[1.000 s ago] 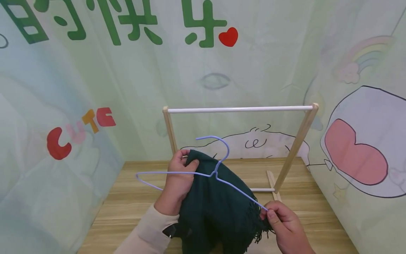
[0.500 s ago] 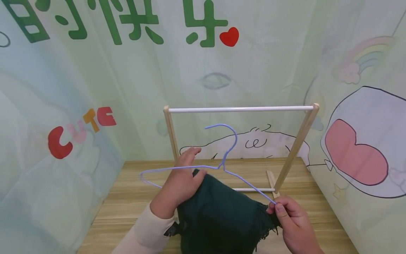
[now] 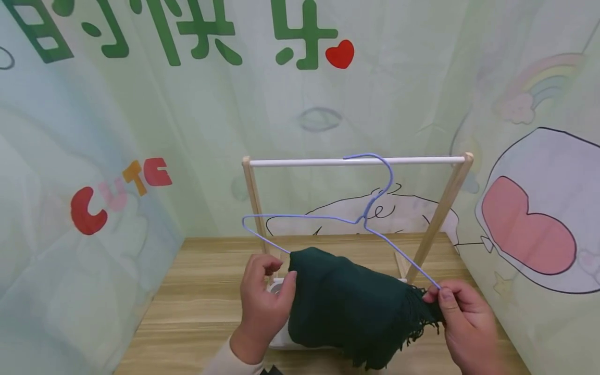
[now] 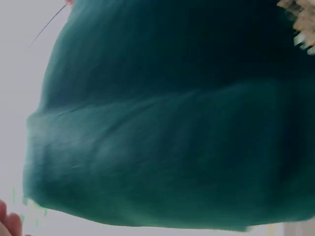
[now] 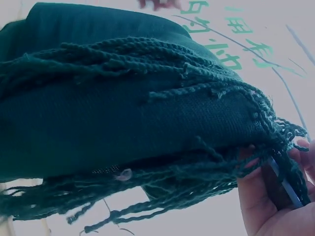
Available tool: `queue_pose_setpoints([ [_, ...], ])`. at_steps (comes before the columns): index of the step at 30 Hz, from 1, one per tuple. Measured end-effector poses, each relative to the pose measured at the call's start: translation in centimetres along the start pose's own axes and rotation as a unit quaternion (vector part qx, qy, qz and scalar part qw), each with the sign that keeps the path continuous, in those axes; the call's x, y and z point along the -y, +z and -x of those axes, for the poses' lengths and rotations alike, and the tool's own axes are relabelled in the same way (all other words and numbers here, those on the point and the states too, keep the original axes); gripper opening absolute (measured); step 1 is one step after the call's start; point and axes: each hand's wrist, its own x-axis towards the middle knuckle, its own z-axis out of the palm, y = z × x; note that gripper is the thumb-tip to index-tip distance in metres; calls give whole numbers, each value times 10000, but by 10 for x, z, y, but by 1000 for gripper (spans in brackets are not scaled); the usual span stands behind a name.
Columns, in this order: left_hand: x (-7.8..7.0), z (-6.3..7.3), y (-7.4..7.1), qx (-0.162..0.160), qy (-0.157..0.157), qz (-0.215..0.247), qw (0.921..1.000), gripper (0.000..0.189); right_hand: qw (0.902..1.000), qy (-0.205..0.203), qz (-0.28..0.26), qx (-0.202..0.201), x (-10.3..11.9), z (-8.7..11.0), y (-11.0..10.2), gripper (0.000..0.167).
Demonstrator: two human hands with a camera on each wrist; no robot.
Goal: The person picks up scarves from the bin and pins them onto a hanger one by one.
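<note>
A blue wire clothes hanger (image 3: 309,215) is held up at a tilt, its hook overlapping the rack's top rail in the head view; whether they touch I cannot tell. Over its bottom bar lies a dark green scarf (image 3: 347,307) with fringe at the right. My right hand (image 3: 471,323) pinches the hanger's right end together with some fringe, also seen in the right wrist view as fringe (image 5: 211,169) beside the fingers. Beside the scarf's left edge, my left hand (image 3: 264,302) has loosely bent fingers and holds nothing. The scarf fills most of the left wrist view.
A small rack with wooden legs (image 3: 438,219) and a white top rail (image 3: 300,162) stands at the back of the wooden table (image 3: 187,302). Behind the scarf, a white object (image 3: 281,338) is mostly hidden. Printed curtains (image 3: 211,130) close in the back and sides.
My left hand has let go of the scarf's edge and moved down. The hanger and scarf, held by my right hand, have shifted right, and the hook has risen to the rail's height in view.
</note>
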Motion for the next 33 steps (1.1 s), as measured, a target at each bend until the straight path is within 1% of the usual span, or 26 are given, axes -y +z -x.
queue_pose_setpoints([
  [1,1,4,2,78,-349,215,9991,32,10000,-12,-24,-22,2,-1,-1,24],
  [2,1,7,4,232,-729,371,9964,36,10000,19,2,-54,4,-1,-2,23],
  [3,1,10,5,421,-1107,482,9918,40,9999,62,64,-70,6,-2,-2,23],
  [5,1,12,8,891,-1808,699,9770,44,9996,198,180,-85,9,-2,-4,21],
  [6,0,13,9,1128,-2074,830,9682,44,9993,273,236,-94,10,-2,-4,20],
  [8,-1,12,11,1522,-2400,1106,9524,39,9984,396,383,-94,12,-1,-3,19],
  [11,-4,11,12,1836,-2620,1541,9348,26,9977,435,519,28,11,-1,-2,20],
  [12,-5,10,12,1893,-2659,1648,9308,23,9974,422,582,71,10,-1,-1,20],
  [14,-8,9,11,1935,-2720,1795,9254,19,9973,360,620,144,7,0,-1,21],
  [17,-13,7,9,1909,-2827,1887,9209,16,9979,246,551,224,2,1,-1,22],
  [19,-16,5,7,1852,-2864,1914,9203,15,9982,176,504,286,-2,1,0,23],
  [25,-22,1,3,1620,-2950,1826,9238,9,9955,276,797,443,-8,4,3,23],
  [28,-24,-1,1,1460,-2991,1653,9284,6,9940,253,933,517,-10,6,6,24],
  [31,-26,-4,0,1345,-3025,1511,9315,9,9926,162,1029,622,-11,8,8,25],
  [33,-27,-6,-1,1271,-3044,1515,9318,11,9920,141,1063,670,-12,10,10,25],
])
